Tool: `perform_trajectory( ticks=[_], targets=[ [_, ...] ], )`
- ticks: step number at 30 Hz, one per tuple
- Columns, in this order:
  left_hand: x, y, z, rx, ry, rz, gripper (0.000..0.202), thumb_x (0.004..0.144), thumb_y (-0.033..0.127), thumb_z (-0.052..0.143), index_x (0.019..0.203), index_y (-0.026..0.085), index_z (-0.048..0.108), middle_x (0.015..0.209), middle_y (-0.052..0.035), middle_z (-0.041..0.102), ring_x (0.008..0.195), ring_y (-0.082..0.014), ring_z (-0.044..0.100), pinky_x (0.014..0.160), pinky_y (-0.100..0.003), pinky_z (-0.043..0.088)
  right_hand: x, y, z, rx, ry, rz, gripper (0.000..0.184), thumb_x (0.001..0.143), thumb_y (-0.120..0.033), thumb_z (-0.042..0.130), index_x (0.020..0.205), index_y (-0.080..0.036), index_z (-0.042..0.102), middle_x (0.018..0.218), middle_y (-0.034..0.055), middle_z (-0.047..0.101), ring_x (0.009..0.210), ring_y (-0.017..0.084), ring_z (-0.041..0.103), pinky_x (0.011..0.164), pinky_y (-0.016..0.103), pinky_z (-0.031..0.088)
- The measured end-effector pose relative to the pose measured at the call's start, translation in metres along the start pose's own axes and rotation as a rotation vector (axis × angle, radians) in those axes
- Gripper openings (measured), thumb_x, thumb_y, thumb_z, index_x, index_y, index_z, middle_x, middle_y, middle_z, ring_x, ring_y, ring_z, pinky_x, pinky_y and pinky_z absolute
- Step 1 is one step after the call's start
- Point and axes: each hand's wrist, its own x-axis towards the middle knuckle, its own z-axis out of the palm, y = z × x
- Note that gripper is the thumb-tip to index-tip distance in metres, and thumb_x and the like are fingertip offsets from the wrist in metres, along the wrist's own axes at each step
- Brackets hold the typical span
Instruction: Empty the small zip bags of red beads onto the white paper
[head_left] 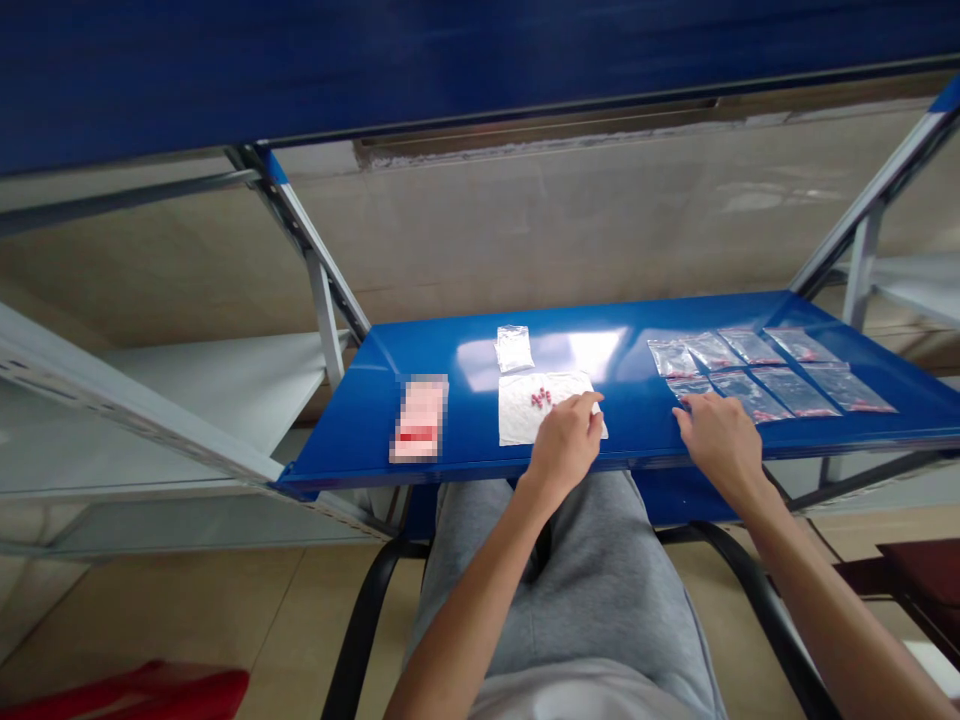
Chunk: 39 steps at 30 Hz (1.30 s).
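Observation:
My left hand (568, 435) rests over the right part of a white sheet (516, 425), its thumb and forefinger apart and nothing visible between them. Several small red beads or capsules (541, 398) lie on the sheet beside that hand. To the right, my right hand (721, 435) has its thumb and forefinger close together at the near-left clear zip bag (686, 384), covering its lower part. More clear zip bags (772, 393), with small red pieces inside, lie flat in two rows beyond and beside this hand.
A small stack of white-looking bags (514, 347) lies behind the sheet. On the left of the blue table (352, 440) is a pink, blurred-out packet or card (418, 418). Metal shelf posts (319, 250) flank the table, and a blue shelf (450, 60) hangs overhead.

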Motion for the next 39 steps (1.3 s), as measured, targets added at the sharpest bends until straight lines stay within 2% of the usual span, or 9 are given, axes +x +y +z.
perform_trajectory(
  ticks=[4,7,14,18,22,25,28,32,39],
  targets=[
    [0.030,0.025,0.049,-0.061,-0.136,0.047,0.049,0.099,0.020,0.048,0.148,0.014,0.045,0.114,-0.0159,0.074,0.105,-0.0277,0.071,0.094,-0.039,0.054,-0.012,-0.008,-0.004,0.044,0.019,-0.013,0.036,0.097,-0.018,0.040,0.110,-0.013,0.074,0.101,0.0202,0.074,0.090,0.033,0.065,0.076,0.043,0.050],
    [0.053,0.033,0.077,0.021,-0.136,-0.002,0.048,0.100,0.024,0.048,0.145,0.007,0.047,0.114,-0.0222,0.071,0.107,-0.0319,0.070,0.091,-0.040,0.054,-0.022,-0.012,-0.008,0.117,0.047,-0.035,0.037,0.095,-0.015,0.039,0.110,-0.015,0.073,0.100,0.0174,0.075,0.089,0.032,0.065,0.078,0.042,0.050],
    [0.072,0.032,0.090,0.136,-0.198,-0.011,0.028,0.101,0.031,0.050,0.102,0.016,0.073,0.115,-0.0185,0.067,0.105,-0.0317,0.068,0.083,-0.039,0.055,-0.037,-0.014,-0.009,0.338,0.100,-0.007,0.034,0.093,-0.019,0.041,0.109,-0.018,0.071,0.100,0.0143,0.076,0.091,0.032,0.066,0.079,0.042,0.050],
    [0.070,0.030,0.069,-0.083,-0.218,-0.070,0.015,0.093,0.026,0.064,0.091,0.019,0.077,0.093,-0.0096,0.076,0.092,-0.0245,0.071,0.084,-0.035,0.055,-0.038,-0.012,-0.016,0.570,0.085,0.106,0.028,0.091,-0.030,0.051,0.108,-0.020,0.072,0.099,0.0113,0.077,0.085,0.029,0.071,0.078,0.042,0.053],
    [0.061,0.025,0.026,-0.460,-0.315,-0.167,0.013,0.087,0.027,0.073,0.085,0.017,0.080,0.077,-0.0053,0.076,0.074,-0.0183,0.072,0.073,-0.029,0.057,-0.036,-0.014,-0.037,0.815,0.076,0.261,0.025,0.091,-0.038,0.058,0.103,-0.023,0.074,0.100,0.0087,0.078,0.086,0.027,0.073,0.078,0.039,0.056],
    [0.048,0.023,-0.009,-0.640,-0.368,-0.240,0.013,0.083,0.026,0.077,0.087,0.015,0.082,0.075,-0.0055,0.076,0.066,-0.0151,0.070,0.068,-0.027,0.059,-0.029,-0.022,-0.062,0.993,0.019,0.235,0.024,0.091,-0.043,0.062,0.097,-0.025,0.075,0.095,0.0079,0.078,0.090,0.028,0.073,0.075,0.037,0.056],
    [0.030,0.022,-0.036,-0.762,-0.365,-0.260,0.014,0.080,0.025,0.081,0.089,0.014,0.082,0.080,-0.0064,0.077,0.071,-0.0159,0.073,0.074,-0.029,0.062,-0.018,-0.038,-0.091,1.128,-0.158,0.129,0.032,0.090,-0.053,0.064,0.092,-0.023,0.075,0.083,0.0076,0.077,0.080,0.026,0.072,0.064,0.032,0.054],
    [0.004,0.018,-0.061,-0.749,-0.270,-0.205,0.017,0.082,0.029,0.080,0.090,0.014,0.082,0.082,-0.0064,0.078,0.078,-0.0196,0.076,0.074,-0.030,0.062,-0.001,-0.072,-0.120,1.107,-0.525,-0.051,0.043,0.089,-0.060,0.063,0.082,-0.019,0.074,0.076,0.0073,0.075,0.074,0.022,0.071,0.057,0.027,0.048],
    [-0.027,0.011,-0.085,-0.401,0.036,-0.075,0.008,0.084,0.024,0.078,0.082,0.017,0.080,0.079,-0.0037,0.078,0.077,-0.0166,0.072,0.074,-0.025,0.055,0.007,-0.118,-0.122,1.091,-0.552,-0.101,0.037,0.084,-0.053,0.065,0.075,-0.018,0.073,0.068,0.0058,0.073,0.066,0.020,0.067,0.056,0.027,0.043]
  ],
)
